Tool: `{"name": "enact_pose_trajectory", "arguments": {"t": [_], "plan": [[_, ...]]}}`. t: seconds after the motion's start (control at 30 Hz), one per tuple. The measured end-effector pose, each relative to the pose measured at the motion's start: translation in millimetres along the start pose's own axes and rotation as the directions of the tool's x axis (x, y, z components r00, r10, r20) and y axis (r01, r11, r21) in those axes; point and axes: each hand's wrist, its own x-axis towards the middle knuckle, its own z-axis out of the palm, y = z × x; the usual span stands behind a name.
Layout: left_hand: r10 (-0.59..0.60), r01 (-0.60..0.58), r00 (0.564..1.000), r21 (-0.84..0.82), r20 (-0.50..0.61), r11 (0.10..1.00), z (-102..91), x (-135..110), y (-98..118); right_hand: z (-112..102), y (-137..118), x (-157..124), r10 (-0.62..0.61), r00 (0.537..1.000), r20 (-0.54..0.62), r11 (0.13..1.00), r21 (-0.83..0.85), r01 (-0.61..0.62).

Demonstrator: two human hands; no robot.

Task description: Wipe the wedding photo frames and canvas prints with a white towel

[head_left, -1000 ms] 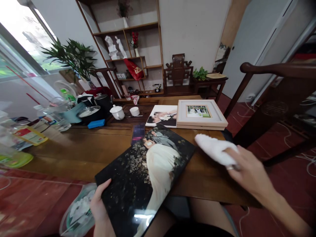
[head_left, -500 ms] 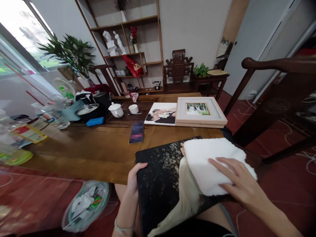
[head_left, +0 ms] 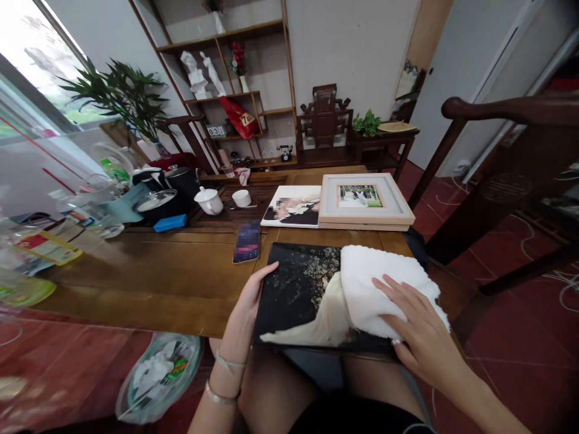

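Observation:
A dark photo panel point(head_left: 294, 295), printed with a pale dress and small flowers, leans over the table's front edge above my lap. My left hand point(head_left: 253, 295) grips its left edge, with the thumb on the front face and the other fingers hidden behind. A folded white towel point(head_left: 366, 283) covers the right part of the panel. On the towel lies my right hand point(head_left: 416, 319), fingers bent over the cloth and pressing it against the panel. A phone point(head_left: 246, 241) rests on the table just beyond the panel.
Behind the panel, a second photo panel point(head_left: 289, 208) lies beside a light wooden picture frame point(head_left: 398, 199). A white teapot point(head_left: 208, 201), a cup point(head_left: 241, 198) and a blue sponge point(head_left: 170, 223) stand further left. A lined waste bin point(head_left: 158, 380) is on the floor; a wooden chair point(head_left: 488, 157) stands right.
The panel has tilted and moved up onto the table edge, its lower edge now level above my lap. Both hands and the towel moved with it; the towel shifted slightly left and up.

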Motion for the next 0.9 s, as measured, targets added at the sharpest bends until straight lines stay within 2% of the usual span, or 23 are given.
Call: {"name": "enact_pose_trajectory", "arguments": {"t": [0.07, 0.13, 0.4, 0.5, 0.6, 0.73, 0.8, 0.9], "plan": [[-0.061, 0.062, 0.997, -0.015, 0.037, 0.998, -0.5, 2, -1, 5, 1, 1, 0.003, 1.000, -0.019, 1.000, -0.004, -0.003], [-0.060, 0.059, 0.997, 0.015, 0.049, 0.998, -1.3, 5, -4, 9, 4, 2, -0.003, 0.999, -0.033, 1.000, -0.010, 0.003], [0.119, -0.106, 0.993, 0.324, -0.020, 0.940, -0.4, 20, -15, 16, 18, 9, -0.024, 1.000, 0.008, 0.999, -0.034, 0.024], [0.238, -0.180, 0.970, 0.536, -0.041, 0.825, -3.6, 22, -16, 17, 20, 10, -0.019, 1.000, 0.017, 0.999, -0.051, 0.020], [0.362, -0.185, 0.930, 0.762, -0.069, 0.620, -5.9, 20, -15, 18, 20, 11, -0.015, 1.000, 0.027, 0.998, -0.054, 0.016], [0.512, -0.172, 0.857, 0.902, -0.061, 0.395, -5.0, 17, -15, 18, 20, 11, -0.013, 1.000, 0.027, 0.999, -0.052, 0.014], [0.580, -0.202, 0.813, 0.915, -0.042, 0.350, -4.5, 18, -17, 18, 19, 11, -0.010, 1.000, 0.028, 0.998, -0.059, 0.011], [0.643, -0.265, 0.766, 0.901, -0.019, 0.342, -4.9, 24, -24, 19, 18, 12, 0.006, 0.999, 0.031, 0.997, -0.073, -0.003]]}}
